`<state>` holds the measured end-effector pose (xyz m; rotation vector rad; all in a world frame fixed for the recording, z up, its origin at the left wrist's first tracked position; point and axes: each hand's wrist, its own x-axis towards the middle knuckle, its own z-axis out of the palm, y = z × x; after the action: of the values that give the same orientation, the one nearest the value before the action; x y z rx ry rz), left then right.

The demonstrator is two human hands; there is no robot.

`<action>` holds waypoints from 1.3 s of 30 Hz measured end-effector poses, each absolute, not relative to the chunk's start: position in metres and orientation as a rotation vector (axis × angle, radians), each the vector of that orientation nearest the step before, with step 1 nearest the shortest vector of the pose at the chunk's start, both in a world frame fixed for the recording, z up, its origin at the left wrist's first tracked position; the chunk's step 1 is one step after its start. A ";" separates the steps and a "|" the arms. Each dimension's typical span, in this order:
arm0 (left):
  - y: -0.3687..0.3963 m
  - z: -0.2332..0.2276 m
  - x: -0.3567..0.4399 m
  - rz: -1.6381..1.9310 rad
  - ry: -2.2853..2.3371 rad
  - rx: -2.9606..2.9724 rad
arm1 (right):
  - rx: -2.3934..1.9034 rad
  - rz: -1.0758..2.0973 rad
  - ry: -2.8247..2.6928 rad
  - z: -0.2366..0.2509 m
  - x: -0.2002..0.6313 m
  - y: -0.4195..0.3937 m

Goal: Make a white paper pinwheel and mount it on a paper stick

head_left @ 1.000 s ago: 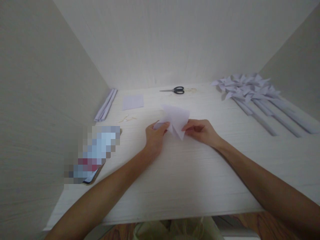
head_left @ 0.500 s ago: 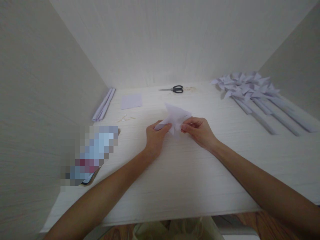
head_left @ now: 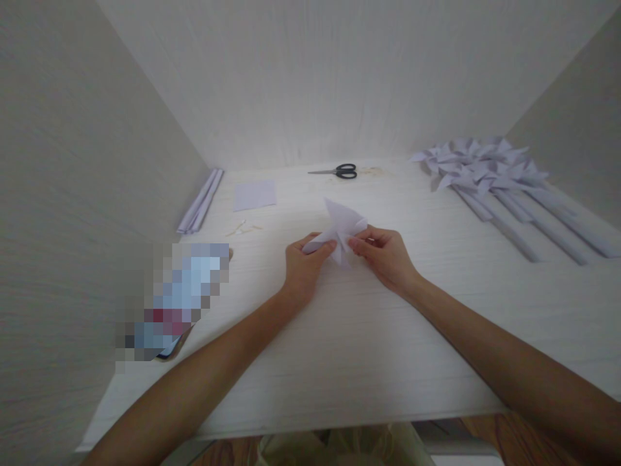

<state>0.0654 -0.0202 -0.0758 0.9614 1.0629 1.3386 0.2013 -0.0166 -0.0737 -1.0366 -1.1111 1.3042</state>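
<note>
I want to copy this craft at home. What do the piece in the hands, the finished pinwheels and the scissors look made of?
Folded piece, pinched by left hand and right hand: thin matte pale lilac paper, with sharp creases. Pinwheels: seemingly the same paper, on rolled-paper sticks. Scissors: grey, probably metal blades; black handles, likely plastic.

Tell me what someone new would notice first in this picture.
Mid-table, the left hand and right hand pinch a folded white paper between them, its point sticking up. At the far right lies a row of paper pinwheels on rolled paper sticks. Black-handled scissors rest by the back wall, with a flat paper square to their left.
</note>
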 end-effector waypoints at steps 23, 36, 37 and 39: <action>-0.021 -0.075 0.066 1.323 1.069 1.000 | -1.238 1.159 -1.214 -0.066 0.193 -0.022; -0.021 -0.076 0.065 1.319 1.067 1.006 | -1.247 1.142 -1.227 -0.066 0.193 -0.021; -0.021 -0.076 0.065 1.320 1.064 1.000 | -1.249 1.142 -1.230 -0.066 0.193 -0.021; -0.021 -0.076 0.065 1.323 1.060 0.989 | -1.246 1.145 -1.229 -0.066 0.193 -0.022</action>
<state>0.0652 -0.0210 -0.0757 0.9892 1.0599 1.3233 0.1932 -0.0216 -0.0657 -1.2457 -1.2293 1.1451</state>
